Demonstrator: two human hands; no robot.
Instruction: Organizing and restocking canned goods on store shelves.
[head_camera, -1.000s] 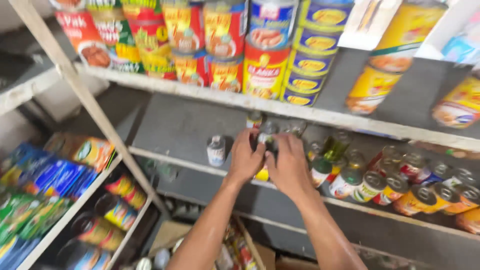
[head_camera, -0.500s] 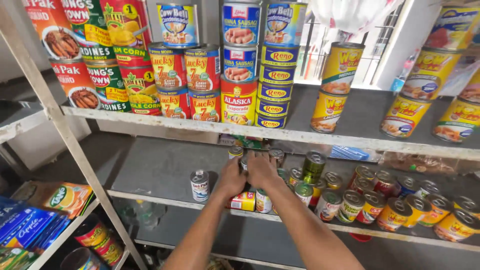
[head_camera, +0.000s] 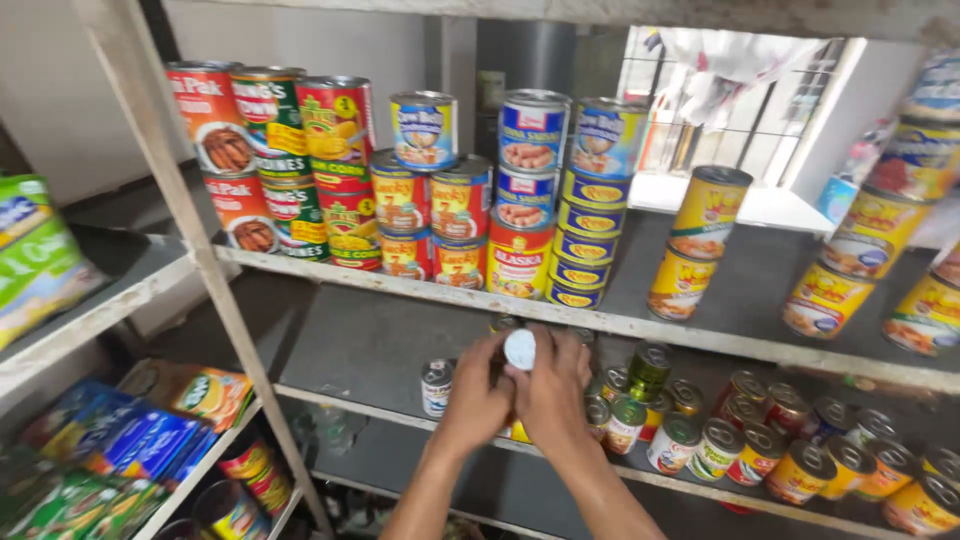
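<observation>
White-labelled small metal tin (head_camera: 437, 387) stands on the grey middle shelf (head_camera: 370, 345), just beside the left hand (head_camera: 478, 398); both hands clasp one small round can with a pale lid (head_camera: 519, 349), the right hand (head_camera: 556, 390) alongside. Judged rigid, light, slick; best gripped round its sides.

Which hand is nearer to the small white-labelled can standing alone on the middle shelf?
Left. The left hand is just right of the small white-labelled can; the right hand is farther right, beyond the left.
</observation>
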